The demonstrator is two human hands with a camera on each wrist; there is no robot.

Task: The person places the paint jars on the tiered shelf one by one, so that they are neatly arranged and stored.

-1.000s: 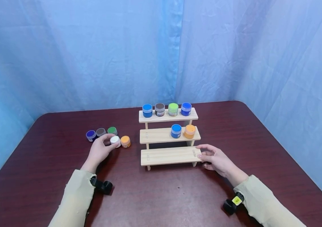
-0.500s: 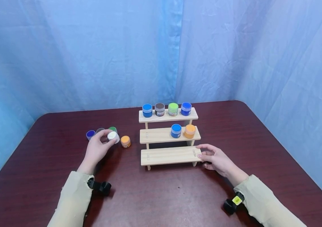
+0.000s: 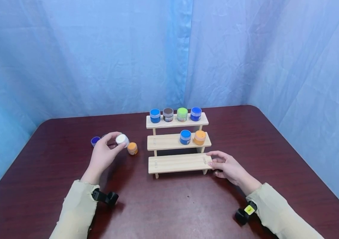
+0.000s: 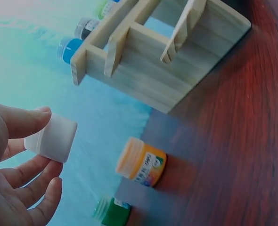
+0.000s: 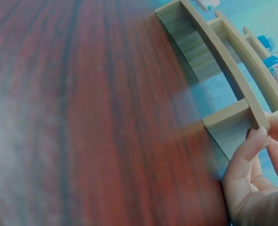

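My left hand (image 3: 102, 156) pinches a white paint jar (image 4: 58, 139) between thumb and fingers. In the left wrist view the jar is tilted and raised off the table. An orange paint jar (image 3: 132, 148) stands just right of that hand, and a green jar (image 4: 116, 212) shows beside it in the left wrist view. My right hand (image 3: 231, 170) grips the right end of the lowest step of a three-tier wooden stand (image 3: 175, 163), its thumb at the front corner (image 5: 259, 134). Part of a dark-lidded jar is hidden behind my left hand.
Several jars (image 3: 182, 115) line the top tier. A blue jar (image 3: 185, 137) and an orange jar (image 3: 200, 137) sit on the right of the middle tier. A purple-blue jar (image 3: 95, 141) stands left of my left hand. Blue curtains (image 3: 112, 59) hang behind the dark red table (image 3: 169, 205).
My left hand has lifted the white jar off the table, moved slightly away from me, and tilted it a little. The right hand stays at the stand's lowest step.
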